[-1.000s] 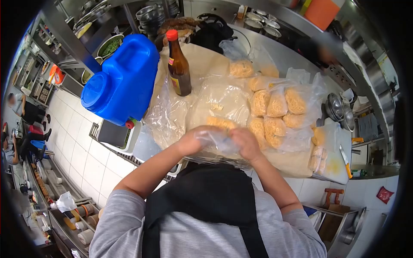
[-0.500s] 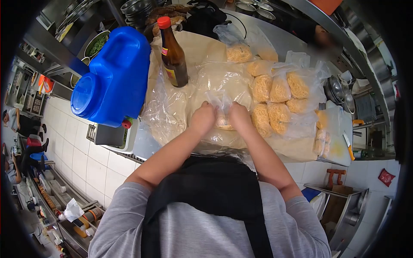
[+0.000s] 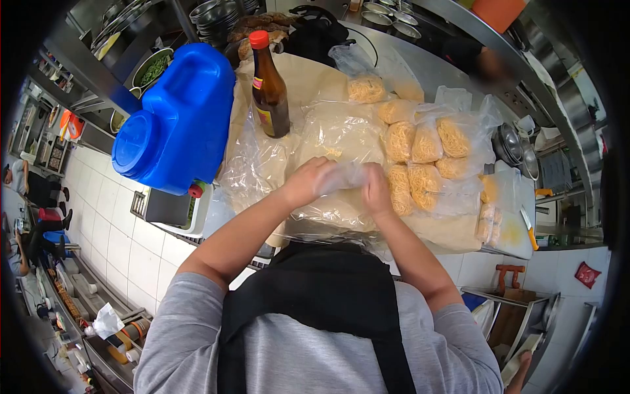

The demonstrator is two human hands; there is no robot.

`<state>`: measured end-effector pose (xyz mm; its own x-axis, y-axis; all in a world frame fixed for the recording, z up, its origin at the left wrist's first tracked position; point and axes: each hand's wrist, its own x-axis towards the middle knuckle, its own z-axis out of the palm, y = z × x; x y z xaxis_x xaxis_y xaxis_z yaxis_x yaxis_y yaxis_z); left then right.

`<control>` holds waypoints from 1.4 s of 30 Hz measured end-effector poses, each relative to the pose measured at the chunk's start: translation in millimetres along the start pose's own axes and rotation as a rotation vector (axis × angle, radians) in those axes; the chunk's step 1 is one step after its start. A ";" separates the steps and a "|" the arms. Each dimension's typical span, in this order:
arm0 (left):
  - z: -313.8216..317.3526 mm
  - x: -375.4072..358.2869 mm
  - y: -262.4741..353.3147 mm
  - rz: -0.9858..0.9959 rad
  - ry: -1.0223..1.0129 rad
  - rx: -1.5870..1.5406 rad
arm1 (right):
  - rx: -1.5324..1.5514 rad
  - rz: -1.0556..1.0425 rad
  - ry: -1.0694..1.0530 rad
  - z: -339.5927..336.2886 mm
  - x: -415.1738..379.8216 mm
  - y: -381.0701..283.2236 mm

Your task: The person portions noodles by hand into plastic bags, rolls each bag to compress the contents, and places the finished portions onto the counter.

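Between my two hands a clear plastic bag [image 3: 343, 176] is stretched sideways, its surface whitish and smeared. My left hand [image 3: 307, 182] is closed around its left end; the bag partly covers the fingers. The other end is pinched in my right hand [image 3: 376, 189]. What the bag contains is hard to make out. Under the hands lies a larger clear plastic sheet [image 3: 338, 128] with a few yellow crumbs on it, over brown paper [image 3: 321, 82]. To the right, several bags of yellow noodles [image 3: 425, 144] lie close together, nearest to my right hand.
A brown bottle with a red cap [image 3: 270, 98] stands beyond my left hand. Left of it is a big blue jug [image 3: 187, 111]. At the right, a knife [image 3: 529, 226] lies on a white board [image 3: 515, 243]. Another person's arm [image 3: 520, 374] shows at lower right.
The small bag, upright between my hands with noodles showing in it, is now turned sideways and stretched. My right hand has shifted slightly right. An arm has appeared at lower right.
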<state>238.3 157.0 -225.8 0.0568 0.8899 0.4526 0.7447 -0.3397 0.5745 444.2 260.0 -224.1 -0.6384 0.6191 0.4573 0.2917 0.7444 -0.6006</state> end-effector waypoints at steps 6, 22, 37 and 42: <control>-9.9 -20.0 6.0 0.332 -0.220 0.220 | -0.088 -0.525 -0.117 -20.2 -23.2 -5.9; 14.2 14.7 16.8 -0.690 -0.085 0.123 | -0.186 0.463 -0.132 16.0 10.4 3.6; 22.3 3.4 29.0 -0.044 -0.114 0.013 | -0.340 0.147 -0.257 -44.0 27.8 -46.8; 15.2 13.0 20.8 -0.070 -0.201 0.009 | -0.268 0.167 -0.683 -26.4 20.4 -15.9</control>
<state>264.6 166.1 -218.3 0.1356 0.9543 0.2665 0.7573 -0.2733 0.5931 445.4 267.4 -187.9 -0.8446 0.5018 -0.1867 0.5315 0.7434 -0.4061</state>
